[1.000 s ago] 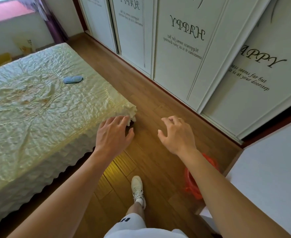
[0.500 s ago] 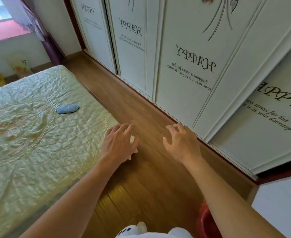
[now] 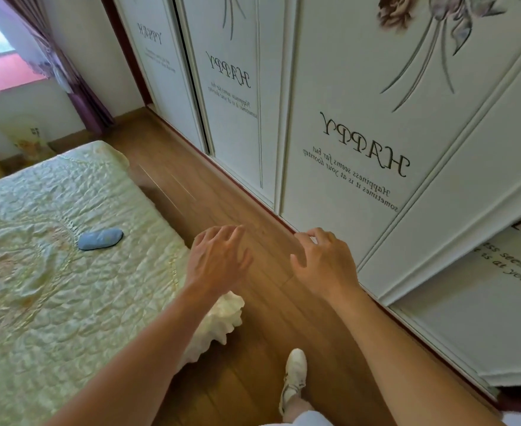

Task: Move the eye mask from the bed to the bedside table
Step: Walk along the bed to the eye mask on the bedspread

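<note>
A small blue eye mask [image 3: 100, 238] lies on the pale yellow quilted bed [image 3: 53, 287], near the bed's right edge. My left hand [image 3: 219, 259] hovers over that edge, to the right of the mask, fingers spread and holding nothing. My right hand [image 3: 324, 265] hangs over the wooden floor beside the wardrobe, fingers loosely curled and empty. No bedside table is in view.
White sliding wardrobe doors [image 3: 360, 118] with "HAPPY" lettering run along the right. A strip of wooden floor [image 3: 268, 318] lies between bed and wardrobe. My white shoe [image 3: 294, 376] stands on it. A purple curtain [image 3: 77, 87] and a window are at the far left.
The view has moved forward along the bed and tilted up. The eye mask now lies closer to my left hand. Both hands stay empty.
</note>
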`<state>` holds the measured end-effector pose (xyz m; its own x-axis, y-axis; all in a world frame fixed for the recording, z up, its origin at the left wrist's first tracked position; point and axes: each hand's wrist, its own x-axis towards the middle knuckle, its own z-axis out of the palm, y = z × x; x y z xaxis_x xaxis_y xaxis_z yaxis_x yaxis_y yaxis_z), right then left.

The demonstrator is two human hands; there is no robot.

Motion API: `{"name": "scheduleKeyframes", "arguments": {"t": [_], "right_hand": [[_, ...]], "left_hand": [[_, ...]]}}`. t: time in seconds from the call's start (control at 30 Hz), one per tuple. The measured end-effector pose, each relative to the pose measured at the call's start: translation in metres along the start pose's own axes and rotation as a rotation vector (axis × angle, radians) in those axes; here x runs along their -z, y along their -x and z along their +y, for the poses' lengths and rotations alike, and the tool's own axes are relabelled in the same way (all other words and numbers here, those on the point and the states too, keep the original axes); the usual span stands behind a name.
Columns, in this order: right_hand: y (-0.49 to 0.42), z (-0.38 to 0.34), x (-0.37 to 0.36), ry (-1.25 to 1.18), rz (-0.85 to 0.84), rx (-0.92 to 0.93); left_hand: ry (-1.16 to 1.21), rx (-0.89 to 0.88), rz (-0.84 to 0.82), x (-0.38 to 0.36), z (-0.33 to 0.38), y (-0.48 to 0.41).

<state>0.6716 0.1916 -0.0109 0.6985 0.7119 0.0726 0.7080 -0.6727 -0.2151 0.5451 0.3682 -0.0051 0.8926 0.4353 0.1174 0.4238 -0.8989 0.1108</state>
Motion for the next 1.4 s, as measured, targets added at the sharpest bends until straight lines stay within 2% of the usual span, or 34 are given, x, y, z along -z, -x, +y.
{"name": "scheduleKeyframes", "arguments": {"t": [0.27, 0.53, 0.8, 1.1, 1.4], "right_hand": [[-0.164, 0.059, 0.006, -0.043, -0.026, 0.07], [-0.293, 0.049, -0.009, -0.068, -0.073, 0.194], [-0.432, -0.004, -0.046, -0.041, -0.132, 0.323], [-0.633, -0.119, -0.065, -0.027, -0.118, 0.486], [-0.763, -0.207, -0.095, -0.053, -0.15, 0.639]], "left_hand": [[0.038, 0.108, 0.004, -0.015, 0.011, -0.151], [0.041, 0.234, -0.009, -0.035, -0.046, -0.234], [0.019, 0.376, 0.031, -0.055, -0.131, -0.325], [0.016, 0.508, 0.11, -0.033, -0.285, -0.46], [0.028, 0.681, 0.138, -0.03, -0.398, -0.525]]}}
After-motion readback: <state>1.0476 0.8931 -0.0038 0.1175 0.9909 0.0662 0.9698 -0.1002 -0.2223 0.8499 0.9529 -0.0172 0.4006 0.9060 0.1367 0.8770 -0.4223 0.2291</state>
